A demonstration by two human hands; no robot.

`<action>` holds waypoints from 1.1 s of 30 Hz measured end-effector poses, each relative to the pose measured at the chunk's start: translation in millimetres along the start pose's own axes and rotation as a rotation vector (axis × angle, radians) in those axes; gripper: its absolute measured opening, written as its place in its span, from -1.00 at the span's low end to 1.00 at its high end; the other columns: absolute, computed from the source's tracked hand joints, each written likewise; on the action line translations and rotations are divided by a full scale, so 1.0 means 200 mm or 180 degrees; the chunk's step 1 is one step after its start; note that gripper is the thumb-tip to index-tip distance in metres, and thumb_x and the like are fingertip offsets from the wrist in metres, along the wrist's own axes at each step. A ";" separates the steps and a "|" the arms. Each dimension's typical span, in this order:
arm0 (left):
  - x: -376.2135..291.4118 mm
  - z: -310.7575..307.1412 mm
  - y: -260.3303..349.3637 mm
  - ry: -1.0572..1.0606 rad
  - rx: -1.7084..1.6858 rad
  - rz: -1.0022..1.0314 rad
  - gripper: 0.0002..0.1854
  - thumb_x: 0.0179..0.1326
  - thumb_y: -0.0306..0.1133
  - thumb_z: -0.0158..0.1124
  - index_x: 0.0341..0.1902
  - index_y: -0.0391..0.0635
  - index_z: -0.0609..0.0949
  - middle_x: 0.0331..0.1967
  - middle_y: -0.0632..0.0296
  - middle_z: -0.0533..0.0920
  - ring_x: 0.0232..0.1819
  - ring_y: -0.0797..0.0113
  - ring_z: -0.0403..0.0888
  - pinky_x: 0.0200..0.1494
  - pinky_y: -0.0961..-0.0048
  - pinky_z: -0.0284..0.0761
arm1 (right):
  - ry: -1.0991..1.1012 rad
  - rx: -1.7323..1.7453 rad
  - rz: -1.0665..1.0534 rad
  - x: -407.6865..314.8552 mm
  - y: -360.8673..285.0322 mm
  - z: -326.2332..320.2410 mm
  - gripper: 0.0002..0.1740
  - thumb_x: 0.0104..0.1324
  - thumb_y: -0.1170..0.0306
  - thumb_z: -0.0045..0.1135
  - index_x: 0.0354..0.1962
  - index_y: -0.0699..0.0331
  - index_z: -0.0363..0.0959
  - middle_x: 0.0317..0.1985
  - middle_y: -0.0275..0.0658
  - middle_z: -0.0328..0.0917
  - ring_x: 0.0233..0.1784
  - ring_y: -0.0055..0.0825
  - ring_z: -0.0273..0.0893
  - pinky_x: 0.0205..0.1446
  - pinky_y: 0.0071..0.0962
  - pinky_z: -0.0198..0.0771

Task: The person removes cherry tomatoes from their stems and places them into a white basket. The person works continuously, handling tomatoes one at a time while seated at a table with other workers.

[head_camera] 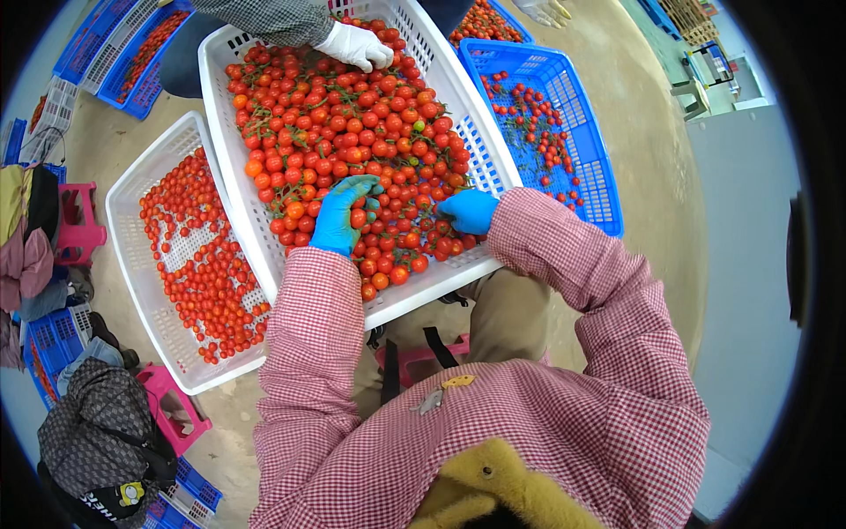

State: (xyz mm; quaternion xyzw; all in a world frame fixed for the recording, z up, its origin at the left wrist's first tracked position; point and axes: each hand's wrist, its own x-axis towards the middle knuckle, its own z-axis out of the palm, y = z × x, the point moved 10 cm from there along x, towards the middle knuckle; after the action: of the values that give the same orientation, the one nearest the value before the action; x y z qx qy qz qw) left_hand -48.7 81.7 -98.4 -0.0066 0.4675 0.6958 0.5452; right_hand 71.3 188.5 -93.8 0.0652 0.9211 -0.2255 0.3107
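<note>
A white plastic crate (228, 142) full of cherry tomatoes (344, 139), some on green stems, stands in front of me. My left hand (344, 215), in a blue glove, rests palm inward among the tomatoes, with a red one against its fingers; whether it grips that tomato is unclear. My right hand (468, 210), also blue-gloved, is bent down at the tomatoes near the crate's right wall. Its fingertips are partly hidden, so I cannot see what they hold. A few green tomatoes (419, 125) lie in the pile.
A second white crate (125, 218) with loose tomatoes stands at the left. At the right is a blue crate (598, 165) with stemmed tomatoes. A co-worker's white-gloved hand (357, 46) reaches into the far end of the full crate. Pink stools (173, 406) and another person are at the lower left.
</note>
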 end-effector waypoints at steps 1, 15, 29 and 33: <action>0.01 0.00 0.00 -0.0041 0.0144 0.0053 -0.80 0.04 -0.39 0.08 -0.23 -0.12 0.52 -0.38 0.30 0.54 -0.48 0.54 0.40 -0.47 0.64 0.32 | -0.0047 0.0313 0.0026 0.00 0.01 -0.01 -0.58 -0.03 0.47 -0.05 -0.12 0.22 0.34 -0.30 -0.11 0.48 -0.17 -0.24 0.44 -0.14 -0.33 0.36; 0.03 -0.02 -0.06 0.0030 0.0739 -0.0086 -0.78 0.06 -0.34 0.06 -0.22 -0.11 0.53 -0.35 0.26 0.56 -0.47 0.53 0.42 -0.46 0.62 0.35 | -0.0006 -0.0679 0.0126 0.03 -0.01 0.01 -0.76 -0.10 0.41 -0.02 -0.38 0.14 0.46 -0.38 -0.15 0.45 -0.25 -0.22 0.45 -0.24 -0.27 0.38; -0.05 0.11 -0.13 0.0001 -0.0140 -0.0773 -0.53 0.05 -0.09 0.10 0.02 -0.01 0.38 -0.15 0.24 0.48 -0.23 0.37 0.48 -0.41 0.40 0.45 | 0.1288 0.4189 -0.0781 -0.01 -0.19 -0.47 -0.52 -0.01 0.59 -0.13 -0.05 0.27 0.30 0.12 -0.20 0.16 0.16 -0.39 0.15 0.18 -0.41 0.10; -0.02 0.10 -0.09 -0.0035 -0.0002 -0.0421 -0.54 0.05 -0.12 0.11 0.01 -0.05 0.38 -0.14 0.23 0.48 -0.20 0.38 0.49 -0.37 0.45 0.49 | 0.1192 0.5241 -0.0130 0.03 -0.16 -0.32 -0.44 0.07 0.53 -0.16 0.10 0.24 0.11 0.11 -0.23 0.17 0.10 -0.46 0.18 0.13 -0.45 0.13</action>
State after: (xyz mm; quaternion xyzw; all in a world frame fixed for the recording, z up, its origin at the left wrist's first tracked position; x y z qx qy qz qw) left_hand -22.6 90.6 -97.3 -0.0337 0.4629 0.6584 0.5926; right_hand 23.4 189.0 -38.9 0.2905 0.5000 -0.8159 0.0020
